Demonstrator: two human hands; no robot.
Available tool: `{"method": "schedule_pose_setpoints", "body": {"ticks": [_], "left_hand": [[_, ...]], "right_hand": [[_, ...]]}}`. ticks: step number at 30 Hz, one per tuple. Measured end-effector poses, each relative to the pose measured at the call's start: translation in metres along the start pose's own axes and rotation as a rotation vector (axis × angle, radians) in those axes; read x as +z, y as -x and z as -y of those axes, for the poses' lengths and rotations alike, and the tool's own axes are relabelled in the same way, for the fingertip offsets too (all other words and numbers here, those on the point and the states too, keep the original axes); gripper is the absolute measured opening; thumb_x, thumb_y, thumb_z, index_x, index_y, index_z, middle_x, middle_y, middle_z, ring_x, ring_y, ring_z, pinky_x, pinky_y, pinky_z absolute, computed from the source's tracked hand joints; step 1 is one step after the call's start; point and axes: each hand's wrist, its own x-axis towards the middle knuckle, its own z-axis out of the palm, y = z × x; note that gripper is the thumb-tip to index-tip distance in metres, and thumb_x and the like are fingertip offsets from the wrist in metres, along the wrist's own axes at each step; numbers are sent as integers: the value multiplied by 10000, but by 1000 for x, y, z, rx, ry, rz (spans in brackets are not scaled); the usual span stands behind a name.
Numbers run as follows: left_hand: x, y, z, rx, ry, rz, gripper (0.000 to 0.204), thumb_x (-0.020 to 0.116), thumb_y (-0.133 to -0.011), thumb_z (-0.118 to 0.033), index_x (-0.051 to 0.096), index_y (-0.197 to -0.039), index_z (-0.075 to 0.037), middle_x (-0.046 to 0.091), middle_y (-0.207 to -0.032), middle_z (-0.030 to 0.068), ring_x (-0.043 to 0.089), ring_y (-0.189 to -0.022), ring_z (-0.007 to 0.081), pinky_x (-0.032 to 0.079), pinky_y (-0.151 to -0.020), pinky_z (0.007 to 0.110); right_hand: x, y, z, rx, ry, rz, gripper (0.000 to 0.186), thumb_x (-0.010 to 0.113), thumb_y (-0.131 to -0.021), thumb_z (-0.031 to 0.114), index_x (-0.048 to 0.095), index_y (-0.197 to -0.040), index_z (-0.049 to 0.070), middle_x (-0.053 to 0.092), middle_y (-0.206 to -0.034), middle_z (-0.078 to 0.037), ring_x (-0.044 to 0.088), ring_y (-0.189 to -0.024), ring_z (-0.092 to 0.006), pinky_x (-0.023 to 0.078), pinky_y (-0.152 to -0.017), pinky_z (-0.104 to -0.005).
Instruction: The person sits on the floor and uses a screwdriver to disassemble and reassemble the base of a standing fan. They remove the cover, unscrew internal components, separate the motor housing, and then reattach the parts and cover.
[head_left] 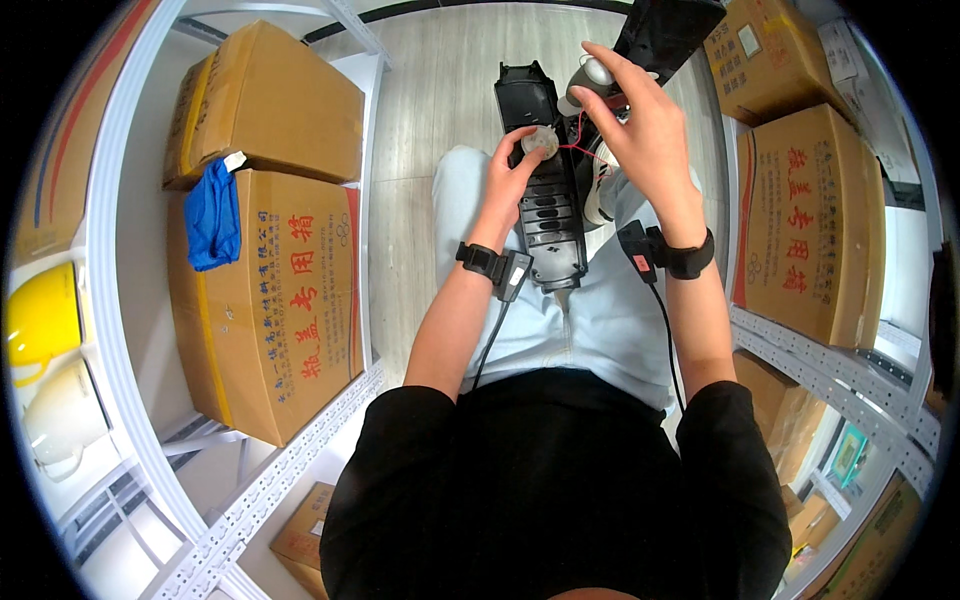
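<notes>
Across my lap lies a long black plastic housing [550, 215] with a row of slots and ribs. My left hand [505, 188] is closed on a small round translucent part [541, 141] above the housing, thumb and fingers at its rim. Thin red wires [577, 147] run from this part toward the right. My right hand [650, 140] is raised, its thumb and fingers around a grey cylinder [588, 80] with a pale rounded end. The cylinder's far side is partly hidden by the fingers, and its exact kind does not show. Both wrists wear black straps with cabled devices.
Metal shelving [300, 465] with cardboard boxes [290, 300] flanks me on the left; more boxes [800, 225] stand on the right. A blue cloth [213, 215] hangs over a left box. Beyond my knees, a black object [668, 38] stands on the pale floor [430, 90].
</notes>
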Motion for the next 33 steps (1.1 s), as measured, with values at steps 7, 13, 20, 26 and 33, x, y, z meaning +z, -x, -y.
{"method": "schedule_pose_setpoints", "body": {"ticks": [7,13,20,26,33], "left_hand": [[6,5,-6,-41,2,-28,361,675,-889,-67,595,-1240,-57,614,-1193,65,594,-1064,144,483,-908,282],[5,3,-5,-53,-36,-19,382,681,-904,-98,576,-1269,-59,600,-1221,71,581,-1093,157,477,-928,295],[5,1,0,-47,6,-13,370,677,-905,-85,574,-1258,-52,609,-1196,79,589,-1063,154,485,-909,289],[3,1,1,-16,-42,-3,381,669,-912,-94,559,-1274,-47,595,-1211,85,575,-1087,164,474,-931,291],[4,1,-1,-14,-73,-15,380,657,-919,-90,553,-1283,-54,576,-1243,79,556,-1125,162,457,-960,300]], "right_hand": [[8,-2,-10,-27,-25,-41,429,758,-830,307,642,-1231,208,647,-969,-46,631,-651,-190,534,-596,-326],[8,1,-16,61,-29,42,453,759,-831,305,636,-1261,236,630,-1018,-59,620,-716,-183,536,-626,-308],[13,5,-20,43,-145,-42,465,722,-863,249,601,-1312,244,655,-1067,-74,636,-810,-232,533,-720,-353],[3,7,-21,15,114,24,491,719,-860,255,584,-1333,259,642,-1079,-78,634,-814,-278,531,-749,-358],[2,3,-16,-28,-162,-56,475,739,-832,315,616,-1290,284,620,-972,-57,625,-831,-234,536,-734,-359]]}}
